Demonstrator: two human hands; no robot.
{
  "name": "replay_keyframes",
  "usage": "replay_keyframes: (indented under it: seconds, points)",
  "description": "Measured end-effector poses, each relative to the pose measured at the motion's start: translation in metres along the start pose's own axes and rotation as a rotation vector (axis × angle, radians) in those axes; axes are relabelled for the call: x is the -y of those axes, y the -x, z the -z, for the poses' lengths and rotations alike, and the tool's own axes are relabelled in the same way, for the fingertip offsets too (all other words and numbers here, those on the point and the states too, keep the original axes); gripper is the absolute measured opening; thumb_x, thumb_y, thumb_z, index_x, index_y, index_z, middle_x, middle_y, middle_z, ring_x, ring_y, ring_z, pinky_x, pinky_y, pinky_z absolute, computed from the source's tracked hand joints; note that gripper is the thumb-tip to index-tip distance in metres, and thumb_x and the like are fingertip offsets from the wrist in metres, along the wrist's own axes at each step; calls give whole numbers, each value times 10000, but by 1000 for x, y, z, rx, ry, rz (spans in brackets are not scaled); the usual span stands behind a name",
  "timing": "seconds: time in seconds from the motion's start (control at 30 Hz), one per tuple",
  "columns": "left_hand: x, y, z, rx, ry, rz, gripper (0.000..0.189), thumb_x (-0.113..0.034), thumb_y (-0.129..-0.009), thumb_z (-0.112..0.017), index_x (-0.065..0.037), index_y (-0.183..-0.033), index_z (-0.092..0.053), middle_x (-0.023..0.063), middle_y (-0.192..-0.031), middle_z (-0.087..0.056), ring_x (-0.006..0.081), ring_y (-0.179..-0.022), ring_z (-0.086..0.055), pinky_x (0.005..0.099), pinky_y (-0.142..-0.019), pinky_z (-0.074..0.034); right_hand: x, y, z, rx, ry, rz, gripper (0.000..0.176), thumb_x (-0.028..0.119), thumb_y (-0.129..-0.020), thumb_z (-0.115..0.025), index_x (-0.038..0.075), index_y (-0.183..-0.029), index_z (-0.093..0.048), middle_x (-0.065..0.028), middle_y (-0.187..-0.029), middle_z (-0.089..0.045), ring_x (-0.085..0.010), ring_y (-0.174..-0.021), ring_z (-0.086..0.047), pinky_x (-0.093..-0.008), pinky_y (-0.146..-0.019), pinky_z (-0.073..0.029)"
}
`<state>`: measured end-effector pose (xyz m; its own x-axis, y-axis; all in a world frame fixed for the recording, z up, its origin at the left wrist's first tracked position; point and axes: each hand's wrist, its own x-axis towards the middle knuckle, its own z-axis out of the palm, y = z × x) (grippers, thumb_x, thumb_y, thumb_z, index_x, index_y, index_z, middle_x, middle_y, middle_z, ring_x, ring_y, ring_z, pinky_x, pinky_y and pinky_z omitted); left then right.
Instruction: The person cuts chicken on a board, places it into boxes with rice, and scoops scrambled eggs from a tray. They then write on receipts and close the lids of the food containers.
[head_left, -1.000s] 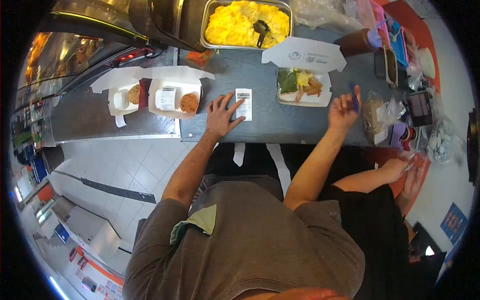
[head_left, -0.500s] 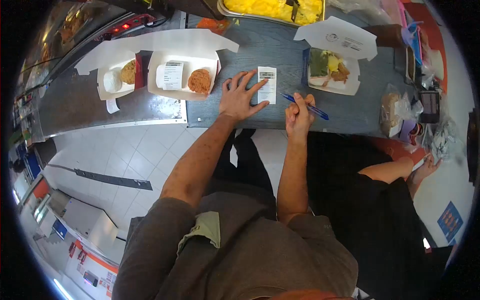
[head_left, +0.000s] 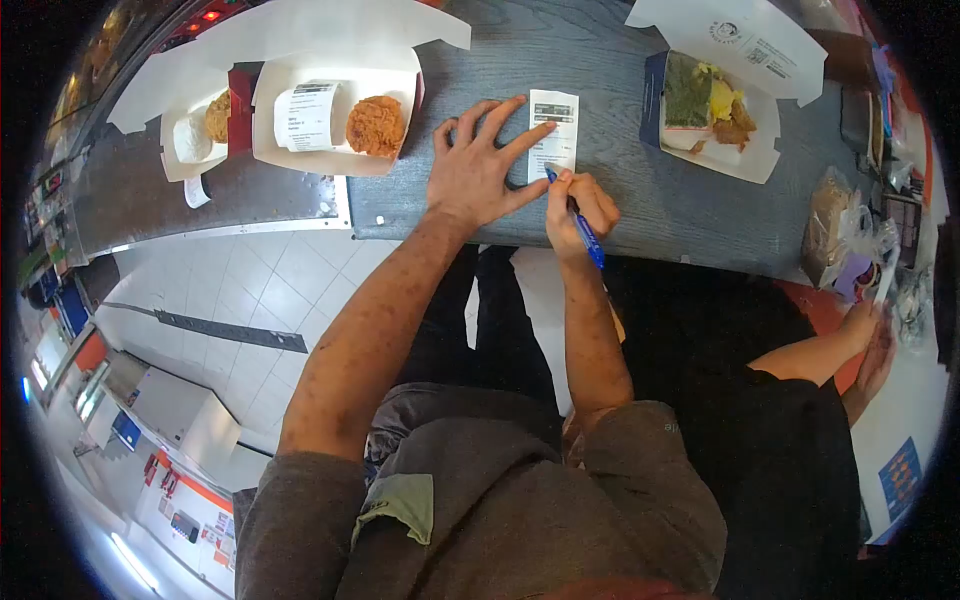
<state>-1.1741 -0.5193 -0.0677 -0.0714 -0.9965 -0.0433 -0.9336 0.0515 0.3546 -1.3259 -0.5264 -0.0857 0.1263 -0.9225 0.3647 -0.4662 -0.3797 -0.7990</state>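
Observation:
A printed receipt lies flat on the dark wood-grain counter. My left hand is spread beside it, with fingertips on its left edge. In my right hand is a blue pen, its tip at the lower part of the receipt. Left of my hands, an open white box holds a fried patty and a wrapped item with a printed slip.
Another open box stands farther left. At the right is an open box with mixed food. A co-worker's hand shows at the far right, near a plastic-wrapped package.
My right hand has moved left with the pen, bringing the tip onto the receipt. The view has shifted, so the tray of yellow food at the top is out of frame.

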Motion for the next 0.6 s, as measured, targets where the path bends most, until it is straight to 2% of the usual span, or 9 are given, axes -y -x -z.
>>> replay_keyframes:
  seconds: [0.1, 0.13, 0.2, 0.23, 0.3, 0.33, 0.43, 0.5, 0.6]
  points:
    - [0, 0, 0, -15, 21, 1, 595, -591, -732, -625, -382, -1277, -510, 19, -1403, -350, 272, -1291, -290, 511, -1002, -231, -3, -2, -4, 84, 3, 170, 195, -64, -793, -571, 0, -625, -494, -123, -545, -511, -238, -426, -508, -343, -421, -376]
    - [-1, 1, 1, -8, 18, 3, 599, -587, -731, -628, -383, -1280, -507, 20, -1403, -350, 273, -1293, -288, 509, -1003, -230, -2, 0, -3, 85, 3, 166, 195, -64, -793, -571, 0, -625, -494, -123, -545, -511, -238, -426, -508, -343, -421, -376]
    - [-1, 1, 2, -3, 15, -2, 603, -584, -729, -631, -384, -1283, -504, 21, -1404, -351, 273, -1294, -286, 506, -1003, -230, -1, 2, -1, -49, 113, -16, 193, -73, -785, -568, -2, -623, -490, -128, -542, -509, -239, -433, -522, -346, -416, -378]
    - [0, 1, 1, -7, 14, -3, 607, -586, -727, -633, -383, -1284, -504, 23, -1403, -352, 274, -1293, -285, 506, -1003, -229, -2, 0, -2, -53, 113, -13, 193, -73, -785, -568, -2, -623, -490, -128, -542, -509, -239, -433, -522, -346, -416, -378]
    - [-1, -1, 2, -9, 11, -10, 611, -589, -725, -634, -383, -1285, -504, 26, -1402, -354, 275, -1292, -285, 505, -1004, -229, -2, -1, -3, 49, -31, 177, 194, -77, -783, -564, -7, -620, -485, -131, -536, -513, -234, -431, -526, -340, -408, -377]
    - [-1, -1, 2, -7, 9, -5, 607, -593, -727, -631, -383, -1283, -507, 28, -1402, -354, 277, -1290, -287, 504, -1003, -230, -2, -2, -3, -73, -13, 86, 201, -78, -783, -561, -5, -614, -480, -131, -529, -511, -229, -420, -517, -333, -404, -377]
    - [-3, 0, 2, -5, 12, -2, 600, -599, -732, -624, -381, -1280, -512, 33, -1404, -351, 279, -1287, -289, 503, -1002, -232, -1, 0, -1, -176, 67, -19, 212, -71, -791, -560, 2, -611, -475, -125, -530, -516, -213, -409, -506, -325, -405, -378]
    - [-2, 0, 2, -5, 12, -3, 597, -602, -735, -621, -379, -1279, -515, 35, -1405, -349, 280, -1286, -289, 503, -1001, -233, -3, -2, -4, -182, 125, -45, 224, -63, -801, -557, 16, -611, -469, -108, -524, -517, -189, -404, -497, -317, -403, -369]
    - [-3, -1, 3, 3, 0, -8, 594, -603, -740, -614, -372, -1279, -517, 42, -1403, -349, 281, -1286, -289, 501, -999, -237, -2, -3, -3, -30, 94, 37, 241, -48, -809, -567, 27, -604, -464, -89, -522, -523, -162, -410, -496, -305, -402, -357]
